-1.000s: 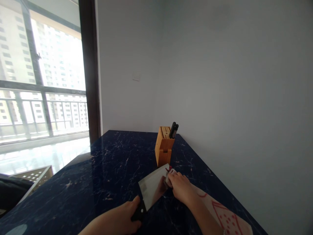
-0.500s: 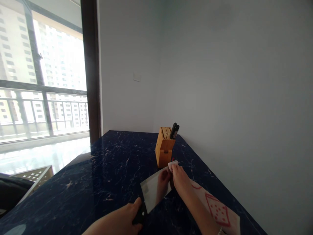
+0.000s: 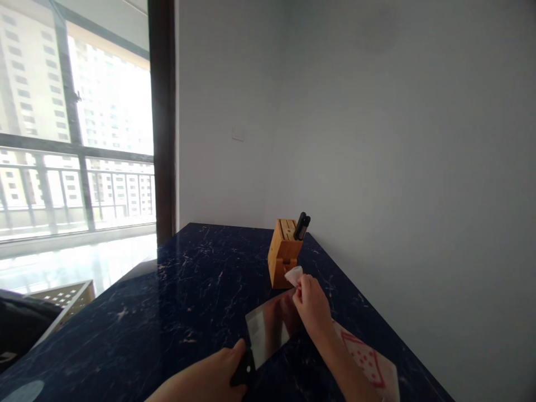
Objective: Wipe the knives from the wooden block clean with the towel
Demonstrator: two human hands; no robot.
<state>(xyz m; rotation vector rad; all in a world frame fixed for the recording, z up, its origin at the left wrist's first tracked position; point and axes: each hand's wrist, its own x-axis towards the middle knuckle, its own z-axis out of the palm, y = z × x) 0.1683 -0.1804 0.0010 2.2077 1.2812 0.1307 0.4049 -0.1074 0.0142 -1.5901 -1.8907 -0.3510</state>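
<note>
My left hand is wrapped round the black handle of a cleaver, low at the front of the table. The broad shiny blade points away to the right, and a reflection shows on its face. At the blade's far end, my right hand pinches a crumpled white tissue that sticks up past the fingertips. Just beyond stands a wooden knife block, with black handles in its right side. Part of the blade's tip lies hidden behind my right hand.
Partly under my right forearm lies a pale cloth or sheet with red markings. The dark blue marbled table meets a grey wall on the right. A perforated basket with dark cloth stands at the left, near a window.
My right hand has lifted slightly at the blade's end, and more of the tissue now shows above the fingers. The cleaver stays in my left hand. The view has shifted a little.
</note>
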